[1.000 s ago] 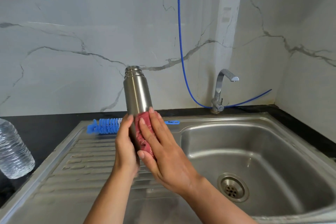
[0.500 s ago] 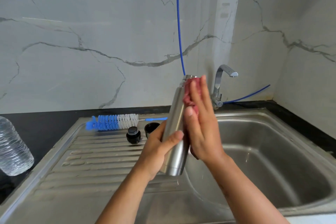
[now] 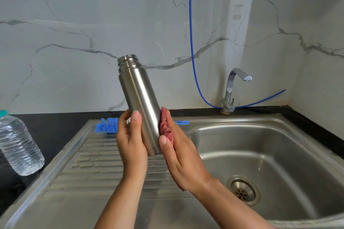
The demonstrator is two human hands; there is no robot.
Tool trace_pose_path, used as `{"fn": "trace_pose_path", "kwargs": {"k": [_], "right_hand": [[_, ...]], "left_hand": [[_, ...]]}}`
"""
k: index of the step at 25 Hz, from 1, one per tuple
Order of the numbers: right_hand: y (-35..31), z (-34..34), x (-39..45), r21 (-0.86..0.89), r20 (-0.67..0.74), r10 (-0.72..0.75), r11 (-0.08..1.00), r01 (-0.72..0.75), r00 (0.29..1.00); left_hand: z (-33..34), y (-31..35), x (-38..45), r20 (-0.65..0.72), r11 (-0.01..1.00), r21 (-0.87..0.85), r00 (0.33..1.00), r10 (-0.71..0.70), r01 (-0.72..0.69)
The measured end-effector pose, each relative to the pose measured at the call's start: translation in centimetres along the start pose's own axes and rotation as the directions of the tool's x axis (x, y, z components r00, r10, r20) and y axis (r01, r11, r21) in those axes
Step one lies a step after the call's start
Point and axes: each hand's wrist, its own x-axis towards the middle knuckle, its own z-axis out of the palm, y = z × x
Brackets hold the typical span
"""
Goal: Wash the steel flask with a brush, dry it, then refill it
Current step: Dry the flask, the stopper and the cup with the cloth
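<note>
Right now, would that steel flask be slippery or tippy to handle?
Probably slippery: the steel flask is smooth and polished, gripped low by the left hand. Tall and narrow, it would likely tip if stood up, and roll lying down.

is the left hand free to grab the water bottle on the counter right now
Probably not yet: the left hand grips the steel flask, and the right hand only presses a red cloth against it. The water bottle stands unobstructed.

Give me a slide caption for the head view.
Left hand holds the open steel flask while right hand presses a red cloth against it.
</note>
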Motion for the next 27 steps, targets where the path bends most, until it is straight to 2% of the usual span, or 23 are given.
{"fn": "trace_pose_path", "kwargs": {"k": [3,6,9,12,14,17,19,21,23,27], "right_hand": [[0.2,-0.1,0.0,-0.151,0.033,-0.068,0.986,0.073,0.997],[0.1,0.2,-0.1,-0.175,0.062,-0.119,0.976,0.128,0.991],[0.2,0.1,-0.1,-0.150,0.049,-0.177,0.972,0.183,0.983],[0.1,-1.1,0.2,-0.079,-0.057,-0.160,0.985,0.155,0.985],[0.2,-2.6,0.7,-0.045,-0.164,-0.124,0.992,0.118,0.979],[0.7,-5.4,1.6,-0.025,-0.344,-0.089,0.996,0.086,0.935],[0.9,-6.5,1.8,0.030,-0.419,-0.059,0.996,0.078,0.906],[0.8,-6.3,1.7,0.144,-0.434,-0.002,0.987,0.072,0.901],[0.4,-5.7,1.6,0.345,-0.406,0.111,0.938,0.040,0.907],[-0.4,-4.0,1.2,0.497,-0.240,0.182,0.867,-0.040,0.954]], "left_hand": [[0.1,-0.3,0.3,0.103,0.977,-0.045,0.974,-0.203,0.209],[0.0,-0.3,0.2,0.192,0.982,0.018,0.963,-0.188,0.188],[0.3,-0.2,-0.1,0.272,0.981,-0.008,0.944,-0.185,0.194],[0.8,-0.6,-0.8,0.404,0.982,0.077,0.895,-0.189,0.173],[1.1,-1.0,-1.6,0.506,0.974,0.166,0.834,-0.220,0.157],[1.8,-1.4,-2.8,0.629,0.952,0.288,0.730,-0.268,0.101],[2.2,-1.2,-3.2,0.650,0.946,0.304,0.701,-0.293,0.114],[2.1,-1.0,-3.3,0.653,0.951,0.276,0.698,-0.294,0.142],[1.9,-0.9,-3.3,0.637,0.959,0.241,0.721,-0.272,0.150],[1.6,-1.2,-2.7,0.505,0.980,0.180,0.846,-0.170,0.089]]}}
